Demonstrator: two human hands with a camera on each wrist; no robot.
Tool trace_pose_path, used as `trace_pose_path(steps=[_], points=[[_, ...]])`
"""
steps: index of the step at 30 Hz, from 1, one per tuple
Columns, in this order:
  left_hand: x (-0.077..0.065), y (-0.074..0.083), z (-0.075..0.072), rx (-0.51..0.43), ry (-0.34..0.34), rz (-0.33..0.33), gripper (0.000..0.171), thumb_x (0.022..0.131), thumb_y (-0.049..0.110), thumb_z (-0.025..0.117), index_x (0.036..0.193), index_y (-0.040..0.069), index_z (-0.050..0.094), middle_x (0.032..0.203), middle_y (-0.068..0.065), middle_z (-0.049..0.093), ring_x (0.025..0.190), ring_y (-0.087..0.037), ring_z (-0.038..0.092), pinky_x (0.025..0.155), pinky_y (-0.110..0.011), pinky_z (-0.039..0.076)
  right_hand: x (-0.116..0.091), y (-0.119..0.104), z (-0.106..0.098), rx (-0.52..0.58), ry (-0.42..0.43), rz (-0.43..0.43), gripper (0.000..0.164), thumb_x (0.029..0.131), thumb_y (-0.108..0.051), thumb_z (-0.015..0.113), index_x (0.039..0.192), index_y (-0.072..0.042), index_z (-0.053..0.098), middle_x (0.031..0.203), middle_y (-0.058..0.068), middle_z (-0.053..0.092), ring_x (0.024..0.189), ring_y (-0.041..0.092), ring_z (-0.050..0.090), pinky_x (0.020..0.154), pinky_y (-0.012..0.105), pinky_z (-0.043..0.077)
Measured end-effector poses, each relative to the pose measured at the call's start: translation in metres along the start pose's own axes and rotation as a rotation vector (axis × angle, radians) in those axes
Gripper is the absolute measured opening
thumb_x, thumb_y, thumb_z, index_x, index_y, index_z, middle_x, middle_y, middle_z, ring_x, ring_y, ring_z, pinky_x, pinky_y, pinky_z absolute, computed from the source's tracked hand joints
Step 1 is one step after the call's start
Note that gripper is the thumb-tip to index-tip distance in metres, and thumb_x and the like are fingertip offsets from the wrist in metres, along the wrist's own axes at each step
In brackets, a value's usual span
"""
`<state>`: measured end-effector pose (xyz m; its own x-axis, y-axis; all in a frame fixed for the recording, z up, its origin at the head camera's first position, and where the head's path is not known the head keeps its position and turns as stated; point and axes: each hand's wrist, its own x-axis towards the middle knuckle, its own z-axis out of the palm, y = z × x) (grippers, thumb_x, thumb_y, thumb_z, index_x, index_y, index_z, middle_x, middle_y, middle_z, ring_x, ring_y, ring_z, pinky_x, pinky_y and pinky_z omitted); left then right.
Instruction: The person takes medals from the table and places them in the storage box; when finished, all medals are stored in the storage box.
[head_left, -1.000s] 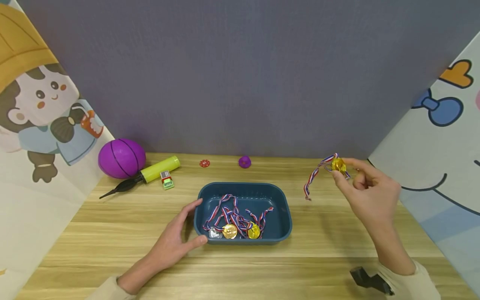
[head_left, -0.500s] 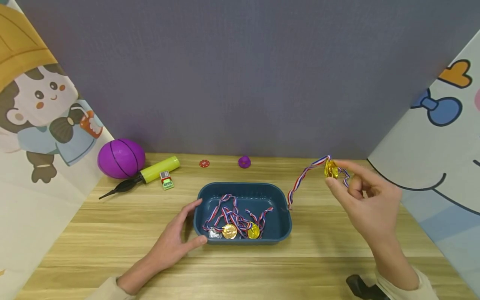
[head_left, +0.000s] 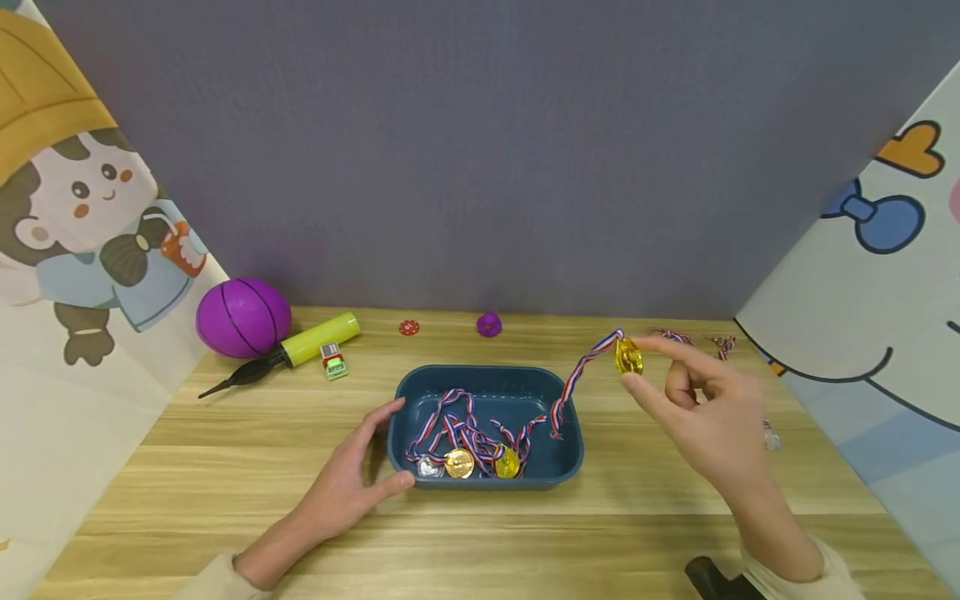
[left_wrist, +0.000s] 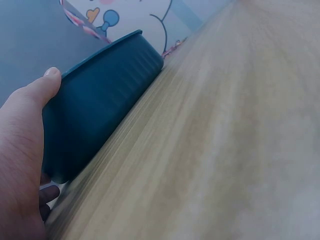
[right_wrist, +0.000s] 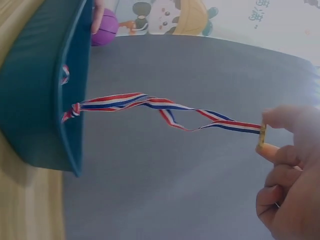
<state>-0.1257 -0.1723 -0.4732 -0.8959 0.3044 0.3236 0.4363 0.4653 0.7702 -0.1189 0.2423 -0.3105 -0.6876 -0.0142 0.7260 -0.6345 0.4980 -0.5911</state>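
My right hand [head_left: 705, 417] pinches a gold medal [head_left: 628, 357] by its edges between thumb and index finger, to the right of the blue plastic bin [head_left: 570, 454]. The medal's red, white and blue ribbon [right_wrist: 180, 107] trails left and down, its knotted end over the bin's right part. My left hand [head_left: 337, 483] holds the bin's near left corner, thumb [left_wrist: 50, 80] on the front side and fingers along the left end. Inside the bin lie a silver medal [head_left: 430, 467], a bronze-toned medal [head_left: 459, 463] and another gold medal [head_left: 507, 462] with tangled ribbons.
Along the left back stand a purple ball [head_left: 243, 317], a yellow hand pump [head_left: 318, 339] and a small green-and-red item [head_left: 333, 360]. A red chip [head_left: 408, 327] and small purple object [head_left: 489, 324] lie behind the bin. Ribbons [head_left: 723, 345] and a silver medal [head_left: 771, 437] lie at right.
My right hand has carried the gold medal left and slightly down, bringing its ribbon end over the bin. Ribbons and a silver medal behind that hand have come into view. My left hand stays put.
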Motion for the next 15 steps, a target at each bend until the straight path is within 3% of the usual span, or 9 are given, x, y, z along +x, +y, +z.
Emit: trace_pose_path(steps=[6, 10, 15], points=[[0.000, 0.000, 0.000, 0.001, -0.002, 0.001, 0.097, 0.091, 0.034, 0.091, 0.172, 0.027, 0.037, 0.161, -0.019, 0.057, 0.147, -0.048, 0.055, 0.119, -0.077, 0.038, -0.003, 0.011, 0.010, -0.106, -0.125, 0.088, 0.040, 0.079, 0.004, 0.096, 0.114, -0.012, 0.086, 0.061, -0.002, 0.032, 0.057, 0.006, 0.030, 0.051, 0.029, 0.029], [0.000, 0.000, 0.000, 0.004, -0.001, 0.002, 0.097, 0.091, 0.033, 0.091, 0.172, 0.027, 0.038, 0.162, -0.019, 0.056, 0.147, -0.048, 0.054, 0.120, -0.076, 0.038, -0.007, 0.020, 0.017, -0.206, -0.258, 0.083, 0.034, 0.083, -0.010, 0.098, 0.114, -0.015, 0.086, 0.061, -0.010, 0.032, 0.057, 0.001, 0.028, 0.051, 0.027, 0.028], [0.000, 0.000, 0.000, 0.008, 0.001, 0.000, 0.097, 0.091, 0.035, 0.090, 0.172, 0.028, 0.037, 0.162, -0.020, 0.056, 0.147, -0.049, 0.054, 0.119, -0.077, 0.038, -0.013, 0.027, 0.028, -0.272, -0.430, 0.103, 0.029, 0.089, -0.023, 0.096, 0.116, -0.016, 0.086, 0.061, -0.017, 0.032, 0.056, -0.002, 0.027, 0.058, 0.025, 0.037]])
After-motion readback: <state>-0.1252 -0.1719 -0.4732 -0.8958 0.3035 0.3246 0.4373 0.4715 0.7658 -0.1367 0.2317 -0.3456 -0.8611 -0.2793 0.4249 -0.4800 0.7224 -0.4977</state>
